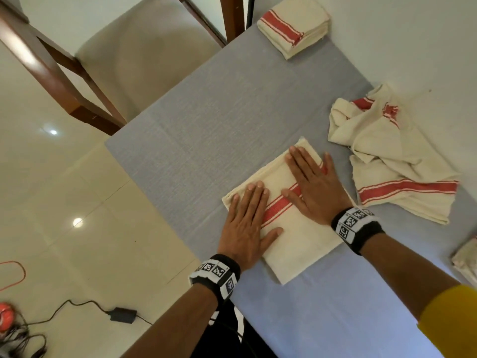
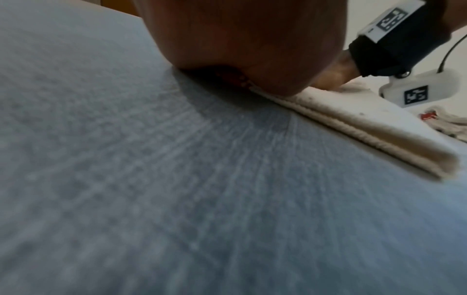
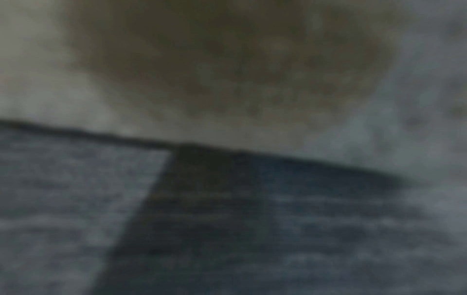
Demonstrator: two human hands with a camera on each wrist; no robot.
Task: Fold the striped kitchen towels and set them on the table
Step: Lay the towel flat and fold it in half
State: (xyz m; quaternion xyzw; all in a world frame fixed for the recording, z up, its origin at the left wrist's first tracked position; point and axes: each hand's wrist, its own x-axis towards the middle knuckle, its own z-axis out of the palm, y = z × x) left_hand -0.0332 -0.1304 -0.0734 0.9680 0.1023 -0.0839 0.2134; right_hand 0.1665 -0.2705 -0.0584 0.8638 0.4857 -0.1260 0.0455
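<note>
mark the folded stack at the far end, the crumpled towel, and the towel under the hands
folded stack (image 1: 294, 25): head view, on its top cream face beside the red stripe.
crumpled towel (image 1: 387, 151): head view, on its bunched cream middle.
towel under the hands (image 1: 302, 241): head view, on the bare cream part nearest the person.

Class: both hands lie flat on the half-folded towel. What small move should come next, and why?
Probably fold the towel in half once more. Both the left hand and right hand press it flat, yet it is still longer than the finished stack at the far corner; a crumpled towel waits.
</note>
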